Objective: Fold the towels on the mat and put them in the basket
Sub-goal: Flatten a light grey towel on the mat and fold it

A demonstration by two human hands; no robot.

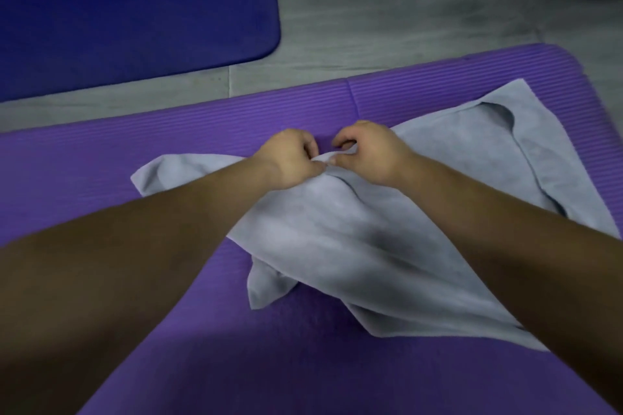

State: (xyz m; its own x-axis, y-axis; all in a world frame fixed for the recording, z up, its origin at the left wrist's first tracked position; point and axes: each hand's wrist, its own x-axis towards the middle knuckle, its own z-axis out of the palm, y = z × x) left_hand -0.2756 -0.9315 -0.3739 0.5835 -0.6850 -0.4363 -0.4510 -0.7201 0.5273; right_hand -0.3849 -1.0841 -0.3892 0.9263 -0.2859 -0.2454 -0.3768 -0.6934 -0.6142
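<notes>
Currently: grey towel (354, 239) lies rumpled on the purple mat (111, 158), spread from mid-mat toward its far right corner. One corner is turned back on itself near that far right corner, and a loose flap points toward the near edge. Not yet squared, no fold made. Left hand (290, 158) and right hand (369, 155) sit close together, thumbs almost touching, at the towel's far edge; each pinches a small ridge of cloth between thumb and curled fingers. Judged step: finding the hem so the towel can be opened flat before the first fold. To do it well, slide the two hands apart along the hem until each reaches a corner, with the cloth lightly taut, then lay it flat inside the mat's edges. Flatten the turned-back corner first, or the fold will come out lopsided. The cloth looks soft and likely to bunch on the ribbed mat, so lift rather than drag. Basket not in view. Beyond the mat's far edge: grey floor (421, 20) and a second, darker mat (135, 37) at far left.
</notes>
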